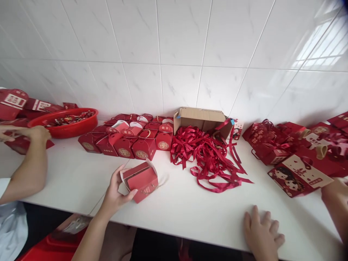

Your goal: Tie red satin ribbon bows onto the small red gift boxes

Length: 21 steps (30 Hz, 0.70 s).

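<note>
My left hand (pixel 116 192) grips a small red gift box (pixel 146 180) by its left side, thumb on the front face and fingers behind. The box sits tilted at the table's front part, its top flaps standing up and partly apart. A thin cord (pixel 163 180) hangs from its right side. My right hand (pixel 262 230) rests palm down near the table's front edge, fingers spread, with nothing in it. Between and beyond my hands lies a heap of dark red ribbons (pixel 201 148), spilling from an open cardboard box (pixel 201 114) on its side.
Rows of closed red boxes (pixel 125 146) stand behind my left hand. Farther left, a red basin (pixel 73 128) holds small wrapped pieces, beside a co-worker's hand (pixel 39 134). At right, another person's hand (pixel 335 195) touches a printed gift box (pixel 296 175) near piled red boxes. A tiled wall backs the table.
</note>
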Motion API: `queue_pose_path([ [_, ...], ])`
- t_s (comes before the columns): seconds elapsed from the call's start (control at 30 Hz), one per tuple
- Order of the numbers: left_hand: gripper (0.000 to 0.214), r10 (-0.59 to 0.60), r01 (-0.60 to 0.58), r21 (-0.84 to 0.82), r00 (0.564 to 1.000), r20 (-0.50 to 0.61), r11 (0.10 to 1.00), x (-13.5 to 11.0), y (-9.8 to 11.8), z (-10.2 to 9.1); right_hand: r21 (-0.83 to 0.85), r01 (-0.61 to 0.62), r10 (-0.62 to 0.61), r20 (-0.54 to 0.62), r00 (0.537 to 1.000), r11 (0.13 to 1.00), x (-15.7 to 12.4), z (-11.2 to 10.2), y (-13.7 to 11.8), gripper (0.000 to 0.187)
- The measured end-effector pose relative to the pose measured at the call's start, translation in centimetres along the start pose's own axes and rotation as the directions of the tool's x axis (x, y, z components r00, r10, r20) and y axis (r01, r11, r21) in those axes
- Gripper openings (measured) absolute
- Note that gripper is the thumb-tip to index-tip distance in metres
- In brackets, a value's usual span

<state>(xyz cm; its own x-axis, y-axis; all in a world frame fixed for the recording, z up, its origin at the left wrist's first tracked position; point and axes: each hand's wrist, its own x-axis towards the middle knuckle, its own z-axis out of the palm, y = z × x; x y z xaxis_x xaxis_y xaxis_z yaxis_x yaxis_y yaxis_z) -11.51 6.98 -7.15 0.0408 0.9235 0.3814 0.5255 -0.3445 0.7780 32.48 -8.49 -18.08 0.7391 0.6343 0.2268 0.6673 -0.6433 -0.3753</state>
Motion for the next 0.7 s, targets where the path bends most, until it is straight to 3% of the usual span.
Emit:
queue_pose_path([
  [0.1, 0.094, -0.080, 0.087, -0.152, 0.996, 0.049, 0.985, -1.5, 0.1, 1.5, 0.044, -0.015, 0.014, 0.032, 0.999, 0.999, 0.5, -0.1, -0.1, 0.061],
  [0.2, 0.092, -0.109, 0.128, -0.232, 0.989, 0.096, 0.964, -2.7, 0.7, 2.7, 0.190, 0.127, -0.153, 0.132, 0.979, 0.974, 1.5, -0.7, -1.6, 0.054],
  [0.33, 0.082, -0.062, 0.118, -0.274, 0.977, 0.206, 0.955, -4.2, 2.0, 4.4, 0.376, 0.380, -0.482, 0.228, 0.846, 0.845, 3.5, -1.9, -5.3, 0.046],
  [0.47, 0.085, 0.020, 0.057, -0.260, 0.959, 0.283, 0.964, -4.3, 3.0, 6.5, 0.391, 0.429, -0.521, 0.170, 0.836, 0.815, 4.9, -2.2, -8.6, 0.019],
  [0.57, 0.085, 0.045, 0.035, -0.277, 0.960, 0.277, 0.960, -3.5, 3.6, 8.1, 0.393, 0.433, -0.510, 0.113, 0.853, 0.811, 4.7, -2.6, -9.4, 0.017],
  [0.7, 0.091, 0.083, 0.026, -0.299, 0.934, 0.348, 0.954, -1.8, 4.5, 10.0, 0.553, 0.428, -0.368, -0.223, 0.903, 0.715, 4.0, -5.1, -8.8, 0.020],
])
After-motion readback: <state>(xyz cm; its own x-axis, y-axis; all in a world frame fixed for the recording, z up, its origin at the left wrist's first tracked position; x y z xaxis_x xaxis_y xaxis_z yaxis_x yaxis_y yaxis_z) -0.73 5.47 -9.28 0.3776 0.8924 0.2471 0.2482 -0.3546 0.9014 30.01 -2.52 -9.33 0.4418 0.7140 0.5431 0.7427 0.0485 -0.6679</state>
